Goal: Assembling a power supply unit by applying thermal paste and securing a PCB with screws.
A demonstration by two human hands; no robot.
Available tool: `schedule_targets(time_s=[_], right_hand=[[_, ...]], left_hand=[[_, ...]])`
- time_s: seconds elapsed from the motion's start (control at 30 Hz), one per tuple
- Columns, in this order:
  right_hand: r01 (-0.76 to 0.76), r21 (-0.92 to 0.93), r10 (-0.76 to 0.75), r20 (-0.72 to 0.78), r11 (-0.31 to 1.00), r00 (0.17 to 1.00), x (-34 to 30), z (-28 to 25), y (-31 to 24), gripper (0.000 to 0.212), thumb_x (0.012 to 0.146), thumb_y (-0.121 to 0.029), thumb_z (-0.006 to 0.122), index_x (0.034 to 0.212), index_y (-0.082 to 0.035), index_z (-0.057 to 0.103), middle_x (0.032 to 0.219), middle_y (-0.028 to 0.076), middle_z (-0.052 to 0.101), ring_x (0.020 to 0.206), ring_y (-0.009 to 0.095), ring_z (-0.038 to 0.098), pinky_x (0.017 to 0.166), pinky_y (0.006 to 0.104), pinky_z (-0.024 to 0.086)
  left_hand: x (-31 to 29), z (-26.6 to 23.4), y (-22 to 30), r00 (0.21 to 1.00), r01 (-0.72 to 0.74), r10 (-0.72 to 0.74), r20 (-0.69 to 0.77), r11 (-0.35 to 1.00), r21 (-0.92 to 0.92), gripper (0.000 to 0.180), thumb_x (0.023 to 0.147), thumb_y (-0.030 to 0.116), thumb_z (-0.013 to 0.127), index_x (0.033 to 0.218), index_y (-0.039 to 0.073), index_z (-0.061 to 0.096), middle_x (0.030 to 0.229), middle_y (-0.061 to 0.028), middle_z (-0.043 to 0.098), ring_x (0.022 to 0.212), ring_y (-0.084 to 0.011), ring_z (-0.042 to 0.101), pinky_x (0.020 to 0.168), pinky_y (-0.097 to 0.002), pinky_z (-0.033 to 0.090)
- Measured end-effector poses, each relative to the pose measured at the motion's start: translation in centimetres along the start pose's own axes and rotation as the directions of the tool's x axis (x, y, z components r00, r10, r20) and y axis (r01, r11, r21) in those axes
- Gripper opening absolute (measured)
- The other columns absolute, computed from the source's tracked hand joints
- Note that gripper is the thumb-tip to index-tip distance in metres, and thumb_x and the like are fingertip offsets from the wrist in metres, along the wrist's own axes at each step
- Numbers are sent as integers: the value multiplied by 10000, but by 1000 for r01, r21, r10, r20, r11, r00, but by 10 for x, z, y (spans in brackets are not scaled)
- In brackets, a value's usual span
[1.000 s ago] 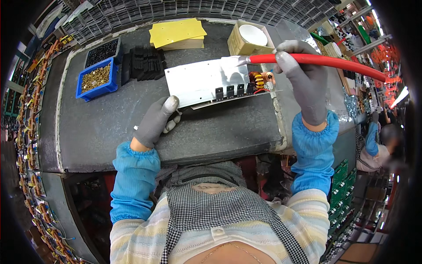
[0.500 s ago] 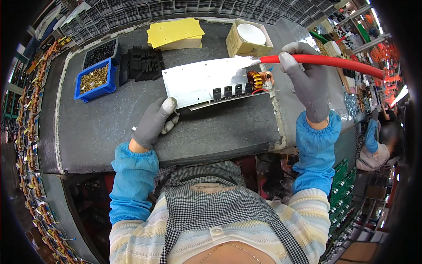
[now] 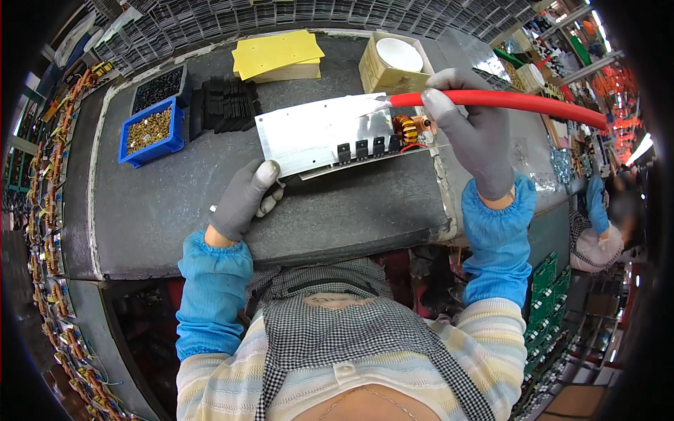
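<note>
Here, apron [image 3: 344, 330]: black-and-white check, worn over a striped sweater [image 3: 484, 351], nearest the viewer.
Sleeve covers [image 3: 214, 295]: blue, gathered, one on each forearm.
Left hand [image 3: 242, 202]: in a grey glove with a pale thumb tip; its grip is closed on the lower left corner of the metal plate [image 3: 309, 133], thumb on top and fingers curled underneath.
Right hand [image 3: 479, 144]: also gloved in grey; its grip is closed around a long red handle [image 3: 519, 102], thumb and fingers meeting on it.
Metal plate: silver, tilted, in front of the person over the middle of the worktop [image 3: 175, 217], four small black parts [image 3: 361, 149] along its lower edge and a copper coil [image 3: 405, 130] at its right end.
Pale tip [image 3: 377, 104]: on the handle's left end, at the plate's upper right; touching or just above, I cannot tell.
Blue bin [image 3: 156, 154]: on the left, holding brass-coloured bits [image 3: 149, 132].
Black strips [image 3: 228, 105]: stacked right of that bin.
Yellow boards [image 3: 277, 55]: piled further back.
Cardboard box [image 3: 372, 74]: right of them, holding a white bowl [image 3: 400, 55].
Grey panels [image 3: 281, 12]: rowed along the far edge.
</note>
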State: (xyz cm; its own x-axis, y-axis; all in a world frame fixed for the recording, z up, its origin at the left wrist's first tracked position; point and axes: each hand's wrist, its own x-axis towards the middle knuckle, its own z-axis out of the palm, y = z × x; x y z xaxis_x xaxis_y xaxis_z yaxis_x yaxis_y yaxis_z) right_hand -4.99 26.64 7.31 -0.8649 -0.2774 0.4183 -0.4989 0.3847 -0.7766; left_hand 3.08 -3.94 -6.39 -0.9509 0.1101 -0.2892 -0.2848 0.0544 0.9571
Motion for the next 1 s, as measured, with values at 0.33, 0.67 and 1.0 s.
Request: schedule_targets(time_s=[0.33, 0.67, 1.0], right_hand=[[16, -13, -17, -74, 1000, 997, -5, -23, 4, 138, 920, -126, 681, 979, -1, 671, 811, 7, 635, 755, 70, 605, 634, 215, 494], [25, -74, -27, -31, 997, 999, -3, 1, 0, 171, 898, -171, 710, 972, -19, 684, 818, 18, 670, 795, 90, 629, 725, 257, 517], [-54, -74, 47, -96, 996, 994, -11, -20, -3, 131, 896, -113, 696, 966, -3, 678, 802, 11, 655, 767, 76, 614, 667, 236, 492]], left_hand=[[-1, 4, 2, 999, -25, 27, -33, 998, 52, 945, 771, 910, 496, 928, -11, 639, 692, -29, 554, 538, -38, 460, 434, -186, 348], [-3, 6, 4, 999, -45, 47, -25, 997, 63, 914, 788, 901, 484, 898, 5, 621, 700, -30, 547, 530, -44, 442, 434, -194, 331], [-1, -4, -4, 999, -1, 0, 54, 1000, 13, 1069, 749, 852, 612, 1268, -82, 566, 779, -29, 567, 575, -30, 490, 461, -175, 398]])
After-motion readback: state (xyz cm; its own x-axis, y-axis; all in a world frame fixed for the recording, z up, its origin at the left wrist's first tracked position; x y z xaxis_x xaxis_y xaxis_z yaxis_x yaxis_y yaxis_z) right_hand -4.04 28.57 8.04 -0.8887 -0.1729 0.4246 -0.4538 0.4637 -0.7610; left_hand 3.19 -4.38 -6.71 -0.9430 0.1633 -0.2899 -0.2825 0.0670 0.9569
